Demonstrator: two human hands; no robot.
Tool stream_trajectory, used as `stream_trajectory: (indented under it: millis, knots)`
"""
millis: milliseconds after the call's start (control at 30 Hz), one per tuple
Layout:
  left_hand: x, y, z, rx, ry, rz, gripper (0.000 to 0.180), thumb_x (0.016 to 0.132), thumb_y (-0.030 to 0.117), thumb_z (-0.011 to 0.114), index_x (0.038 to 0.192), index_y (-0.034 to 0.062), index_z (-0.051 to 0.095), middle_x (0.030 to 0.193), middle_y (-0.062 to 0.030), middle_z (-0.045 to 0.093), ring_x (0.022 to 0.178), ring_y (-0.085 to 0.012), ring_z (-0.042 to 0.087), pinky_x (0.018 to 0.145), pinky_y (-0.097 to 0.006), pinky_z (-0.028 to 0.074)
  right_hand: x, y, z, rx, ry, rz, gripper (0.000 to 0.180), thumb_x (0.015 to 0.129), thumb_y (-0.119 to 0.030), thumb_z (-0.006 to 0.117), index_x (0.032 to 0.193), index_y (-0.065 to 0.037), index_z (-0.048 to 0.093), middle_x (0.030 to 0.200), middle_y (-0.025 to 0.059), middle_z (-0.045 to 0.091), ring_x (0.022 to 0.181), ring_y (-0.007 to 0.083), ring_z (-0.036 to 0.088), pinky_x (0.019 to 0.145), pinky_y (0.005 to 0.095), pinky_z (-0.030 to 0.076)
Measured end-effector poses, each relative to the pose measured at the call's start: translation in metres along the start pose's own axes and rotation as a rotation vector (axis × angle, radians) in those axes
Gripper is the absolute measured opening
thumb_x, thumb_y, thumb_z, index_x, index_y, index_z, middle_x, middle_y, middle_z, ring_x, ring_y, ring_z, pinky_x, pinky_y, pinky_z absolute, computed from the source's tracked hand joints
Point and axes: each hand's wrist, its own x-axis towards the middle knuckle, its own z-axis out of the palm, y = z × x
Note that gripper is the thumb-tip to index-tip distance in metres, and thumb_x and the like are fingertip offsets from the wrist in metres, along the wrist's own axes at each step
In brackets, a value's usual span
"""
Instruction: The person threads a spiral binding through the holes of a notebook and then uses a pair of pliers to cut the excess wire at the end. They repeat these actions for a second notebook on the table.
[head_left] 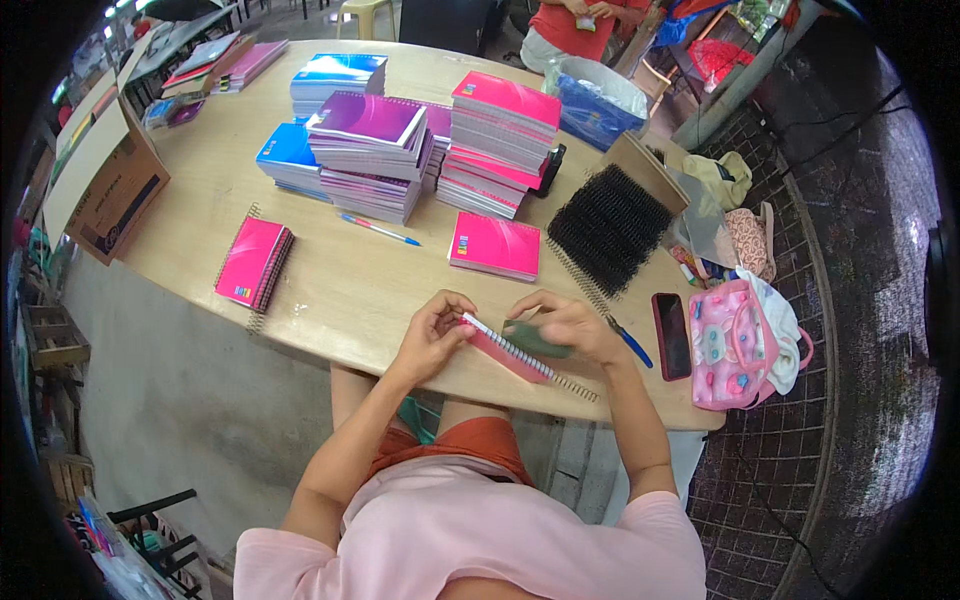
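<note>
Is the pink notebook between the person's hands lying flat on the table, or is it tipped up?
Tipped up: the pink notebook stands on edge, spiral uppermost, between left hand and right hand.

thing: pink-covered notebook with a white wire spiral binding (pixel 508 352) | where: lower centre of frame, at the near edge of the pale wooden table | pose: tilted, spiral edge up, running from upper left to lower right | state: closed, spiral end jutting out at lower right | also: dark green tool (pixel 538 340), possibly pliers, against the spiral
</note>
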Motion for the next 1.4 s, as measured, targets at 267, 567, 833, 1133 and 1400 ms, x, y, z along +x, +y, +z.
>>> stream_trajectory:
  millis: [267, 567, 833, 1133, 1400]
  knots:
    - [0.009, 0.003, 0.004, -0.135, -0.051, -0.048, 0.04, 0.083, -0.009, 0.073, 0.115, 0.0041, 0.054, 0.098, -0.0023, 0.062, 0.091, -0.0095, 0.061, 0.08, -0.024, 0.052, 0.004, 0.013, -0.001, -0.086, 0.062, 0.045, 0.036, 0.095, -0.029, 0.064, 0.09, 0.005, 0.074, 0.115, 0.0123, 0.065, 0.106, 0.0207, 0.062, 0.091, 0.033, 0.048]
    - [0.009, -0.003, 0.002, -0.097, -0.102, -0.039, 0.033, 0.084, -0.01, 0.072, 0.109, 0.0033, 0.056, 0.1, -0.0021, 0.062, 0.093, -0.0096, 0.061, 0.085, -0.024, 0.051, -0.006, 0.036, 0.005, -0.313, 0.12, 0.134, 0.036, 0.095, -0.03, 0.065, 0.095, 0.005, 0.074, 0.111, 0.0124, 0.066, 0.1, 0.0187, 0.063, 0.088, 0.0314, 0.048]
    - [0.01, -0.003, 0.007, -0.085, -0.129, -0.065, 0.027, 0.086, -0.008, 0.071, 0.105, 0.0027, 0.056, 0.101, -0.0027, 0.061, 0.095, -0.0099, 0.061, 0.088, -0.025, 0.051, -0.01, 0.025, 0.018, -0.148, 0.234, 0.153, 0.035, 0.094, -0.028, 0.066, 0.092, 0.006, 0.075, 0.107, 0.0103, 0.066, 0.101, 0.0189, 0.062, 0.09, 0.0332, 0.047]
    - [0.006, -0.002, 0.006, -0.051, -0.125, -0.062, 0.033, 0.082, -0.006, 0.077, 0.106, 0.0043, 0.056, 0.1, -0.0011, 0.061, 0.092, -0.0089, 0.061, 0.085, -0.024, 0.052, -0.001, 0.01, 0.016, 0.047, 0.191, 0.163, 0.033, 0.093, -0.028, 0.067, 0.092, 0.004, 0.076, 0.11, 0.0112, 0.065, 0.098, 0.0214, 0.063, 0.089, 0.0323, 0.047]
    - [0.009, -0.005, 0.007, -0.134, -0.106, -0.021, 0.048, 0.079, -0.012, 0.075, 0.118, 0.005, 0.053, 0.102, -0.0046, 0.062, 0.094, -0.0116, 0.062, 0.08, -0.025, 0.054, -0.004, 0.016, 0.014, -0.539, 0.315, 0.025, 0.037, 0.087, -0.027, 0.075, 0.116, -0.003, 0.073, 0.124, 0.015, 0.061, 0.108, 0.0289, 0.061, 0.095, 0.0373, 0.047]
